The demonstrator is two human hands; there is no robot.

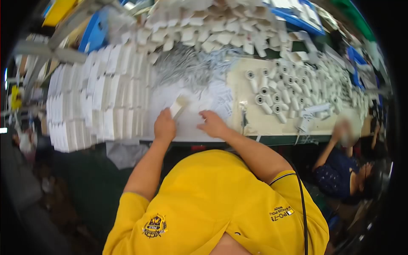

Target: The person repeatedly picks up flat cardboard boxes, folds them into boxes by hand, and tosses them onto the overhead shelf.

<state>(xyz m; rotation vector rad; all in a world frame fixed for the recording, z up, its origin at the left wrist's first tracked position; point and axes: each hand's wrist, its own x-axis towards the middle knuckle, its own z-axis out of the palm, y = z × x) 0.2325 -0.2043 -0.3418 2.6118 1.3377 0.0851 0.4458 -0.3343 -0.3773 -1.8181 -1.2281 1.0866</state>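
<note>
My left hand (165,125) is closed around the lower end of a small white box (178,106), whose far end looks open and cream-coloured inside. The box is tilted above the white work surface (187,131). To the right, my right hand (213,124) hovers over the same surface with its fingers apart, and I see nothing in it. Beyond it lie folded white paper slips (222,98). Farther back is a tangled heap of grey cords or cables (182,63).
Stacked white boxes (112,91) fill the table's left side. Many open boxes (208,32) are piled at the back. White cylindrical devices with dark round ends (278,108) cover the right side. Another person (340,170) sits at the far right. Blue bins (94,32) stand behind.
</note>
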